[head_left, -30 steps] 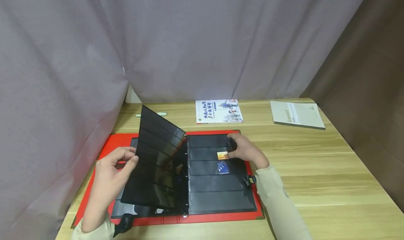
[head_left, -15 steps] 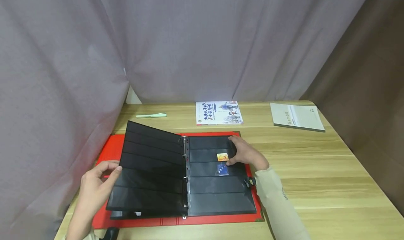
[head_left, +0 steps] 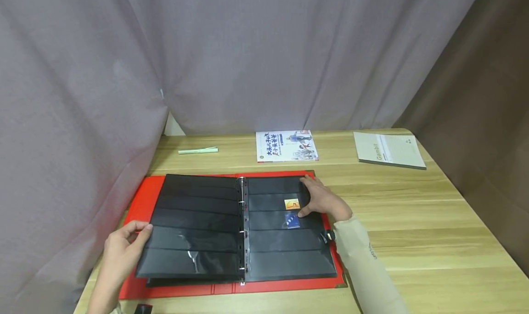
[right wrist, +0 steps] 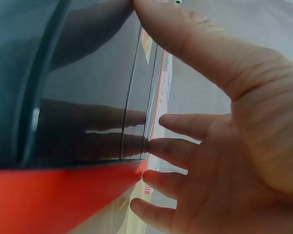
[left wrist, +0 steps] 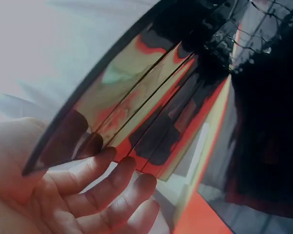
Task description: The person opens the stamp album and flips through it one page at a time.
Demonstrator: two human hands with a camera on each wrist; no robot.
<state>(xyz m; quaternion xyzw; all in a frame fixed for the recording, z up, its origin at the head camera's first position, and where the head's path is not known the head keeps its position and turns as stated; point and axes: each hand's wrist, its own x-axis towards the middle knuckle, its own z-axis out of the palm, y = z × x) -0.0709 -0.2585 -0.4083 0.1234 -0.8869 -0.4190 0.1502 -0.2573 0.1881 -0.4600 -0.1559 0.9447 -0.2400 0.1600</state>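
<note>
A red ring album lies spread on the table, with black pocket pages in its metal rings. My left hand pinches the outer edge of the left page between thumb and fingers; that page sits slightly raised over another. In the left wrist view, fingertips lie under the page's glossy, reflecting face. My right hand rests spread at the outer edge of the right page, its thumb beside a blue stamp-like piece. Just above that piece is a yellow-orange one.
Behind the album lie a pale green pen, a picture-covered booklet and a grey-green book at the back right. Grey curtains hang along the back and left of the wooden table.
My left hand has brought the black page down to the left, from steeply raised to nearly flat. My right thumb has slid from the orange piece down beside the blue one.
</note>
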